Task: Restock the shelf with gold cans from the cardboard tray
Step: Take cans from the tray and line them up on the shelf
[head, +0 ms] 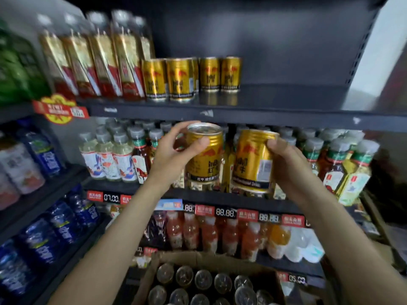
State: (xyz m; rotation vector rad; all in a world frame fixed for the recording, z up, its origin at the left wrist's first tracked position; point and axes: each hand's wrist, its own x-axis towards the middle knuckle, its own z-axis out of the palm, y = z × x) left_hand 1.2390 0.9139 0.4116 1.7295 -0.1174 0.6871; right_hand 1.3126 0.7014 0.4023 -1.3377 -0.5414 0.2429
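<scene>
My left hand (174,150) grips an upright gold can (206,159) by its top rim, in front of the middle shelf. My right hand (286,164) holds a second gold can (251,161), tilted slightly left. Both cans hang just below the top shelf (286,102), where several gold cans (189,78) stand in a row at the left-centre. Down at the bottom of the view, the cardboard tray (198,259) holds several more cans seen from above (202,280).
Red and gold bottles (92,60) stand left of the shelved cans. The top shelf's right part is bare dark board. The middle shelf carries grey-capped bottles (114,150), the lower one orange drinks (209,234). Blue water bottles (50,234) fill the left rack.
</scene>
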